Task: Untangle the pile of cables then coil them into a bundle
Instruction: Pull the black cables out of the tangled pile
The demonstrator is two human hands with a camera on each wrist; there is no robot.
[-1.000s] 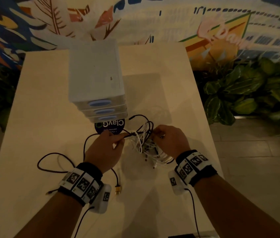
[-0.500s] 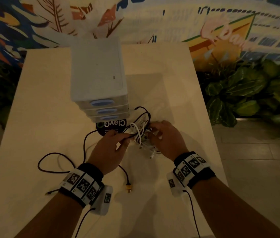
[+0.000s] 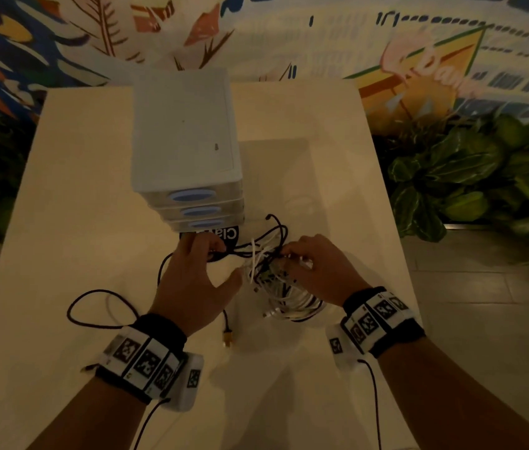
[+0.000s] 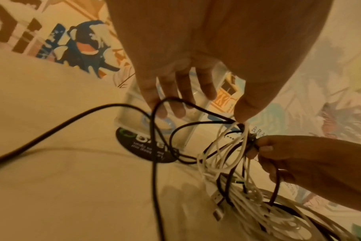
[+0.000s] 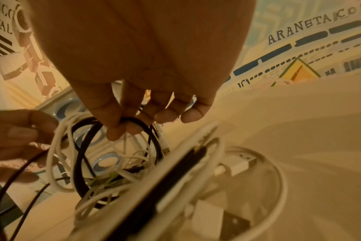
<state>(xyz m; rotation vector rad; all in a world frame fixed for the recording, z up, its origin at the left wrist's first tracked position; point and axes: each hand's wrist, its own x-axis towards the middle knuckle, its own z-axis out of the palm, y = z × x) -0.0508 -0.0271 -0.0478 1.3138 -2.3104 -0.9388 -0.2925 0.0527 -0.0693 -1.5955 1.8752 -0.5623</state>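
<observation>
A tangle of white and black cables (image 3: pixel 276 287) lies on the cream table (image 3: pixel 62 222) between my hands. My right hand (image 3: pixel 286 254) pinches a black loop at the top of the tangle between thumb and forefinger, seen close in the right wrist view (image 5: pixel 122 128). My left hand (image 3: pixel 221 263) is spread, fingers straight and thumb apart. A black cable (image 4: pixel 165 101) runs across its fingertips (image 4: pixel 161 112). That black cable (image 3: pixel 101 292) trails in a loop to the left on the table. A gold plug (image 3: pixel 227 341) lies below my left hand.
A white three-drawer unit (image 3: pixel 188 151) stands just behind the hands, with a round black sticker (image 3: pixel 227 235) at its foot. The table's right edge (image 3: pixel 396 254) is close to my right wrist. Leafy plants (image 3: pixel 467 190) and tiled floor lie beyond it.
My left hand has let go of its pinch on the black cable and spread its fingers forward. The right hand keeps its hold, and the tangle has sagged lower onto the table.
</observation>
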